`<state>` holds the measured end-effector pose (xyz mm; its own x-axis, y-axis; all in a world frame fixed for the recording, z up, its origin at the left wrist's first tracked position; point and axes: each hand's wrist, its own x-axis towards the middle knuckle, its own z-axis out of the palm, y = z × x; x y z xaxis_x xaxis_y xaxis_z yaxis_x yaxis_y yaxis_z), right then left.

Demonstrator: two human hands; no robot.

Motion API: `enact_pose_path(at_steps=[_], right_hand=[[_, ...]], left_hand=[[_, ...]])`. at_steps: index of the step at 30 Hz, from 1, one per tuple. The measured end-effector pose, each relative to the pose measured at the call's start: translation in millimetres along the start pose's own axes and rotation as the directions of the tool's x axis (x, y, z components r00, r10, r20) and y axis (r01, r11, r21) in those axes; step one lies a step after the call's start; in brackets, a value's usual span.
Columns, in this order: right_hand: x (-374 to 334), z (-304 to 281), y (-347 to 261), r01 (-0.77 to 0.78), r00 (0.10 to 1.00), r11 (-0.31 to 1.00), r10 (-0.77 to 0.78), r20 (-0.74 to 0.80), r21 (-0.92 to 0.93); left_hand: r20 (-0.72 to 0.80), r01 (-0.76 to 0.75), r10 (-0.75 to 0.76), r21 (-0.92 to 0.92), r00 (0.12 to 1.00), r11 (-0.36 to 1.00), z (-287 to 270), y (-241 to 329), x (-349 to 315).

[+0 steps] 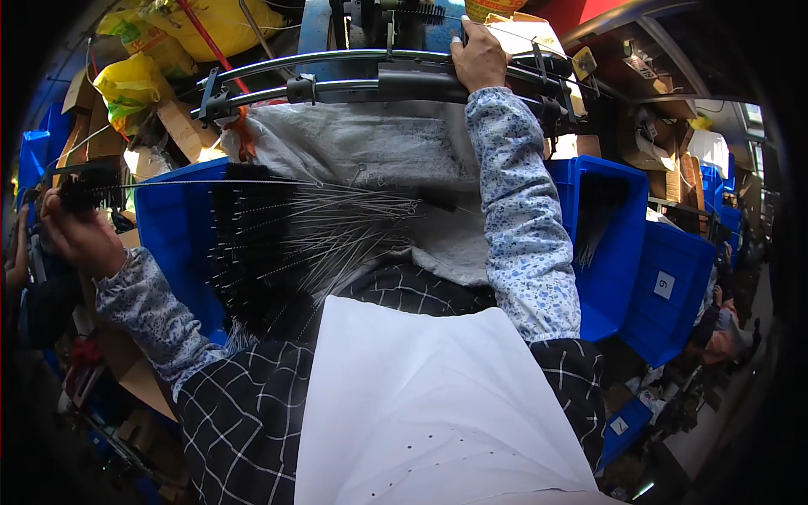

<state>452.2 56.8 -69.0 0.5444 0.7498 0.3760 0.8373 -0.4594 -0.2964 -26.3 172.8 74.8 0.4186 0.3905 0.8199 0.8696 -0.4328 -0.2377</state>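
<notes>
And here's the left hand (84,242), out wide at the far left, its grip closed around the black-bristled end of 1 wire brush (82,194). The brush's thin stem shoots off to the right, above the top edge of a big heap of brushes (290,240). Look at that heap: dark bristles to the left, bare wires fanning right, several ending in small loops, all just in front of the wearer's body. Up top, the right hand (481,57) lies over 2 metal rails (345,59), fingers pointing away; from where I stand, I can't tell whether that grip is clamped on them or merely resting. Below the rails hangs a pale sheet (370,139). A blue bin (172,231) stands left of the heap, and 2 more blue bins (619,240) sit beyond the right sleeve (522,202).
</notes>
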Motion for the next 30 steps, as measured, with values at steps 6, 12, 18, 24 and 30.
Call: enact_pose_path(at_steps=[6, 12, 18, 24, 30], right_hand=[[0.1, 8.9, -19.2, 0.018, 1.000, 1.000, -0.018, 0.002, 0.020], [0.2, 14.7, -46.4, -0.002, 1.000, 0.999, 0.001, 0.028, 0.033], [-0.3, 23.5, -81.8, -0.002, 1.000, 1.000, 0.002, 0.016, 0.013], [-2.3, 19.2, -68.8, 0.019, 0.999, 1.000, -0.019, 0.030, -0.002], [2.3, 9.6, -4.5, 0.093, 0.996, 0.995, -0.092, -0.022, 0.023]], left_hand=[[0.317, 0.512, -0.687, -0.854, 0.654, 0.094, -11.7, -23.2, -12.0], [0.419, 0.526, -0.626, -0.850, 0.657, -0.017, -12.6, 8.9, -15.0], [0.499, 0.603, -0.504, -0.796, 0.706, 0.056, -15.3, 77.0, -3.1], [0.584, 0.567, -0.364, -0.807, 0.726, -0.164, -14.4, 109.0, 4.0], [0.600, 0.580, -0.347, -0.796, 0.721, -0.172, -15.1, 104.9, -0.2]])
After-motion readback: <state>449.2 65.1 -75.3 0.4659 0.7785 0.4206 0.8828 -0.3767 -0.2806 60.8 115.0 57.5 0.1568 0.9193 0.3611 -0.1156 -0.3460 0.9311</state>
